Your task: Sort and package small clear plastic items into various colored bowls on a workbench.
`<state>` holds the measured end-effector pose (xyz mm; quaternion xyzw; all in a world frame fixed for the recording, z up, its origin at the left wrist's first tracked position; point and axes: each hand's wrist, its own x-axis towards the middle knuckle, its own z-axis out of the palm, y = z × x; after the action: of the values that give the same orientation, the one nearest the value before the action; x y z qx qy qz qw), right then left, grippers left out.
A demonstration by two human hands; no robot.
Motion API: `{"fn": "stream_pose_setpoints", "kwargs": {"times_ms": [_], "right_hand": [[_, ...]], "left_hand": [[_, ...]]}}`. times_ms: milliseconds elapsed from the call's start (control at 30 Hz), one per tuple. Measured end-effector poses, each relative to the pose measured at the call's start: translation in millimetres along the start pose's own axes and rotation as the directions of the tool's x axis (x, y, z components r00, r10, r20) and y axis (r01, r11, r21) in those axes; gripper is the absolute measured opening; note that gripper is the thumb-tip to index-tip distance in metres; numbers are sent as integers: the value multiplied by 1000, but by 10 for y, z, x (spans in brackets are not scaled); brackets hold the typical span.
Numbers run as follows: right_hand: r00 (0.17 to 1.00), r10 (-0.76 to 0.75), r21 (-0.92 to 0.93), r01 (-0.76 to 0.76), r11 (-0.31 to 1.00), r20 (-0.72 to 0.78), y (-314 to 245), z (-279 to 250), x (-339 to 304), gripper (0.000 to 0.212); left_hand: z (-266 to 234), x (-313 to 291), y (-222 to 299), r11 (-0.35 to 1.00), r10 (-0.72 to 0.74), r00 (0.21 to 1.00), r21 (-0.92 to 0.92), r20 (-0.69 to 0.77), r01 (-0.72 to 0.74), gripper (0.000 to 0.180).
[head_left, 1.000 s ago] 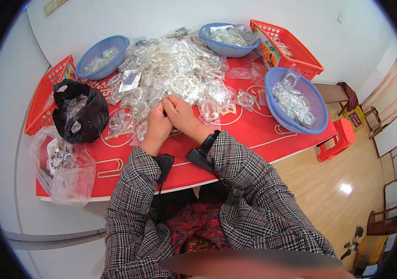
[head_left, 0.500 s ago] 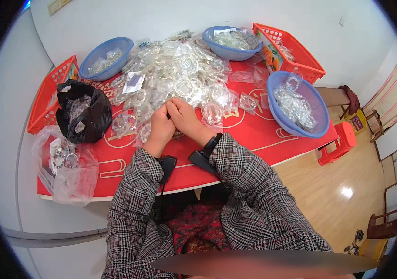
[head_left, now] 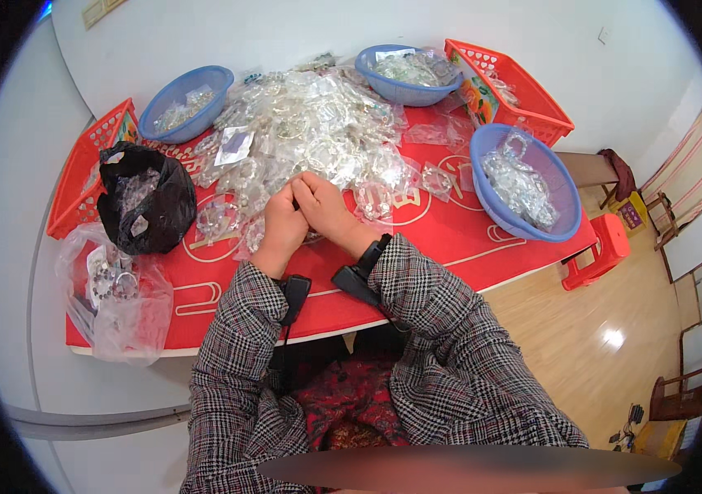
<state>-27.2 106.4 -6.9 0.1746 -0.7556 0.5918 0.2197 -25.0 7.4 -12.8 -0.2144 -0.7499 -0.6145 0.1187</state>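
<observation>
My left hand (head_left: pixel 282 222) and my right hand (head_left: pixel 324 207) are pressed together over the red table (head_left: pixel 450 235), fingertips meeting at the near edge of a big heap of small clear plastic bags (head_left: pixel 310 132) with shiny trinkets inside. The fingers are curled around something small that I cannot make out. Loose clear bags (head_left: pixel 219 218) lie just left of my left hand, and others (head_left: pixel 376 198) sit right of my right hand. Both wrists carry black bands.
Blue bowls with bags stand at back left (head_left: pixel 185 103), back centre (head_left: pixel 404 74) and right (head_left: pixel 524 181). Red baskets sit far left (head_left: pixel 88 165) and back right (head_left: pixel 516 90). A black bag (head_left: pixel 145 198) and a clear bag (head_left: pixel 112 296) lie at left. A red stool (head_left: pixel 602 251) stands beyond the table's right edge.
My hands stay together at the same spot by the heap; only the view has shifted slightly.
</observation>
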Motion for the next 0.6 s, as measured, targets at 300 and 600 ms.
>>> {"fn": "stream_pose_setpoints", "kwargs": {"times_ms": [300,600], "right_hand": [[1000,20,2,-20,1000,3,-18,-1,-14,27],[1000,22,-34,-22,999,9,-3,2,5,27]], "left_hand": [[-3,-15,40,1000,-5,1000,30,7,4,15],[-6,-6,55,999,-8,1000,32,-4,8,13]]}}
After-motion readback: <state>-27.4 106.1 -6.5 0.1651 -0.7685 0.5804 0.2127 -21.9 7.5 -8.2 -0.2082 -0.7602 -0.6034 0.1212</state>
